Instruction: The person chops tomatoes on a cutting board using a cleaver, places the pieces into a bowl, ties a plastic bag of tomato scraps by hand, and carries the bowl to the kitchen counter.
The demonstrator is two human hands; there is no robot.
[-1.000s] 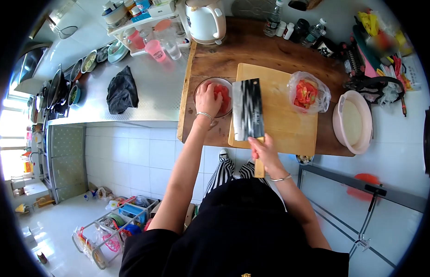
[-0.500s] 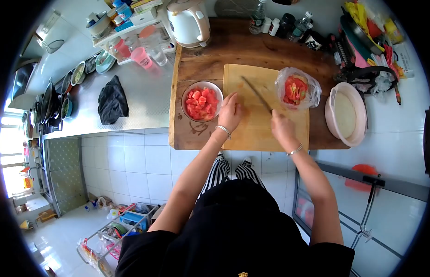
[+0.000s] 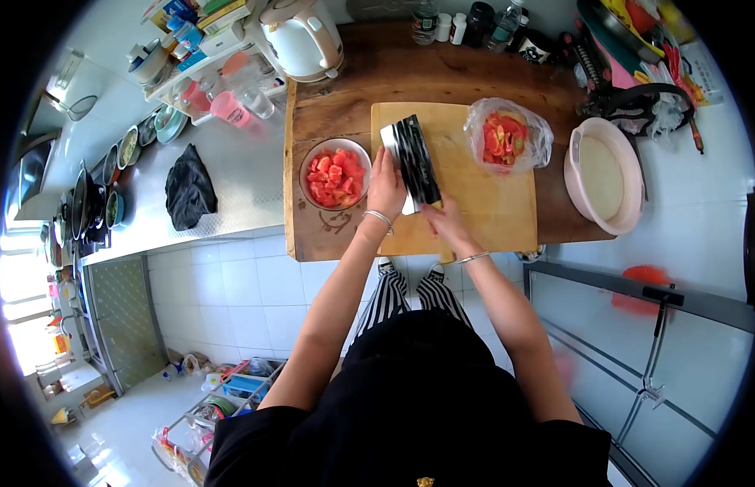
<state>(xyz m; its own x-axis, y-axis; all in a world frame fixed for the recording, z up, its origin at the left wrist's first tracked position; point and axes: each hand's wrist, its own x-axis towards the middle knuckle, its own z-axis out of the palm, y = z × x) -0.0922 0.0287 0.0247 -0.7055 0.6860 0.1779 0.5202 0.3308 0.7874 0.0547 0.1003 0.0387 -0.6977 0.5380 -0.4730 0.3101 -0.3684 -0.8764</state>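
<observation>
My right hand point(image 3: 447, 221) is closed around the handle of a kitchen knife point(image 3: 416, 161). The knife stands tilted over the cutting board point(image 3: 483, 215), its broad dark-patterned face and pale edge strip turned up to view. Along the pale side of the blade lies my left hand point(image 3: 385, 185), fingers stretched out, holding nothing. Just left of that hand sits a bowl point(image 3: 303, 185) full of chopped tomato point(image 3: 335, 177). A clear plastic bag point(image 3: 539, 146) with more cut tomato point(image 3: 504, 138) rests on the board's right part.
Right of the board stands a pale pink basin point(image 3: 578, 191) on the wooden table point(image 3: 353, 89). Along the back are an electric kettle point(image 3: 300, 45) and several bottles point(image 3: 505, 31). A black cloth point(image 3: 191, 187) lies on the metal counter point(image 3: 243, 183) at left.
The knife has swung left and turned from edge-on to show its broad face. My right hand has come left with it, and my left hand now lies along the blade.
</observation>
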